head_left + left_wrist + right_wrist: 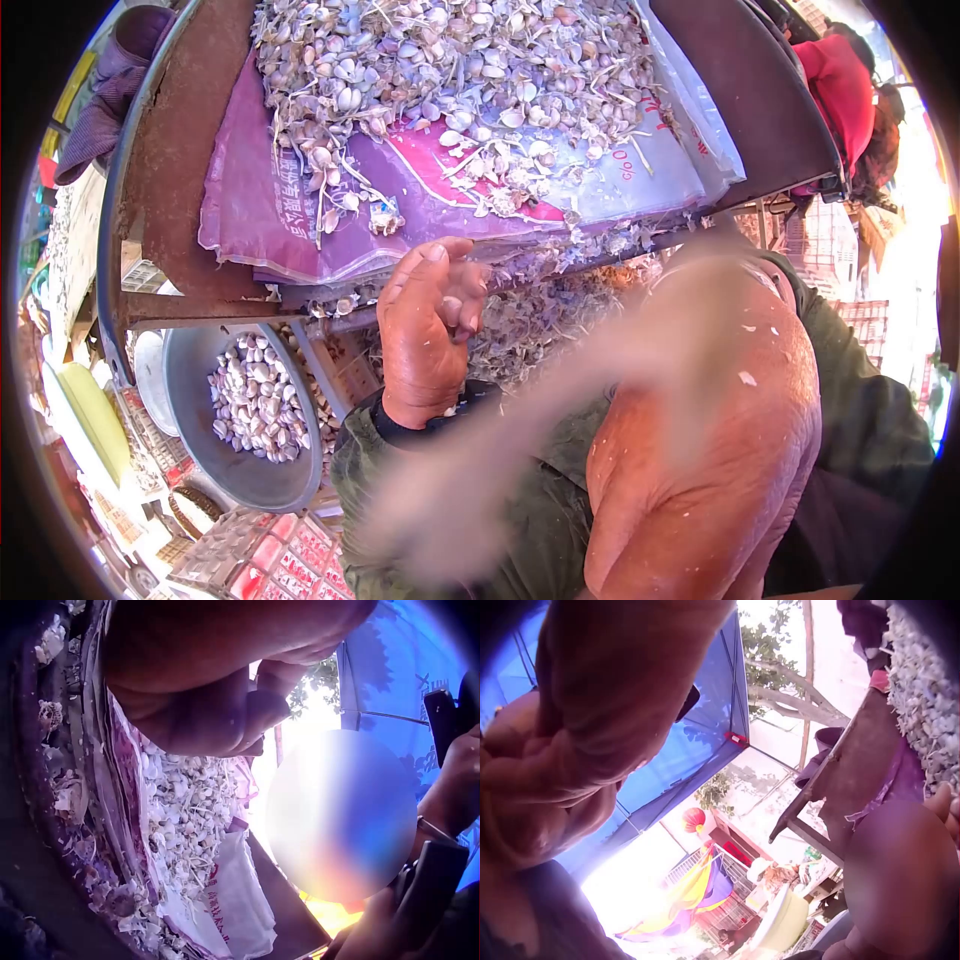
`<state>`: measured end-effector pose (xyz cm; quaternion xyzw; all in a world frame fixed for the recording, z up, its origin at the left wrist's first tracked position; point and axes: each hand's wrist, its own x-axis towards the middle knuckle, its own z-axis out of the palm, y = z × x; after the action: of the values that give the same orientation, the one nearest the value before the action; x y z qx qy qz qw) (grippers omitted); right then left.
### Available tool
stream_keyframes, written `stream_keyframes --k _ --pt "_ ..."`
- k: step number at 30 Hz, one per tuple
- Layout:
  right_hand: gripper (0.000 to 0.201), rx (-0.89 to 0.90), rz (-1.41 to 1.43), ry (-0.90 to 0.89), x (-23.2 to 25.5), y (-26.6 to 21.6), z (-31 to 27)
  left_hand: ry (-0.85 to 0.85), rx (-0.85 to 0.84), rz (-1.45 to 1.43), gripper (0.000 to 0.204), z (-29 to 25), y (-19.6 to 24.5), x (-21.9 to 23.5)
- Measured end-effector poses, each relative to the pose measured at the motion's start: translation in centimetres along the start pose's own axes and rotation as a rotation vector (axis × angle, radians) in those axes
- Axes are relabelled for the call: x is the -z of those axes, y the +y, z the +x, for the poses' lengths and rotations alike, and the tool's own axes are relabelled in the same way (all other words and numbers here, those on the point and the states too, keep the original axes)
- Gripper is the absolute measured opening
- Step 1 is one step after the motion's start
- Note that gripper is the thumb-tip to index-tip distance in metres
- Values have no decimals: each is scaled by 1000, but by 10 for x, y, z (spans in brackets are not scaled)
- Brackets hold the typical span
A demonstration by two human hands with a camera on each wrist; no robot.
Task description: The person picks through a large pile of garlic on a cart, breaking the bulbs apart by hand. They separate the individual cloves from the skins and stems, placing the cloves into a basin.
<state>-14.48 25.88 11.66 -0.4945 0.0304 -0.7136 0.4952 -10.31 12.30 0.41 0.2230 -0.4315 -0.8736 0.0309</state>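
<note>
Below the front edge of a board heaped with garlic cloves (480,70), the left hand (425,335) is raised with its fingers loosely bent; no held object can be made out. The left wrist view shows this hand (202,682) above the garlic (187,817). Large and close to the head camera, the right hand (710,430) is partly covered by a blurred pale shape. In the right wrist view, the right hand (607,712) has bent fingers; whether they hold something is hidden. Purple printed sacking (260,200) lies under the garlic.
A grey basin (185,390) of cloves stands at the lower left, beside stacked crates (250,560). Garlic skins (530,320) lie below the board's front edge. A person in red (838,90) is at the upper right. Blue canopy (697,757) hangs overhead.
</note>
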Motion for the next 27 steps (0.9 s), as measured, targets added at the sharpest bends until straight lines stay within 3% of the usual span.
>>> stream_keyframes --k 6,9,11,16,19,20,23,24,27 --pt "45 41 84 69 5 6 1 -6 5 -25 31 2 3 2" --pt "48 -70 -51 -132 25 0 -6 -5 3 -61 28 4 0 0" --pt "45 -172 -121 -141 39 -6 -6 24 17 -46 27 0 4 2" --pt "23 -480 -189 477 35 -38 -3 -7 -35 -142 39 -9 14 -5" --pt "22 -460 -499 770 65 -20 -22 -71 -105 -169 46 -8 11 -6" --pt "21 -604 -877 754 73 -19 -27 -47 -59 -167 44 -10 11 -7" --pt "25 -474 -1493 391 101 -8 -50 -113 -47 -87 38 -6 5 -3" --pt "26 -478 -1526 362 104 -7 -53 -43 -55 -50 31 -3 3 -5" --pt "29 -525 -1550 311 105 -7 -54 -54 16 -79 24 1 2 2"
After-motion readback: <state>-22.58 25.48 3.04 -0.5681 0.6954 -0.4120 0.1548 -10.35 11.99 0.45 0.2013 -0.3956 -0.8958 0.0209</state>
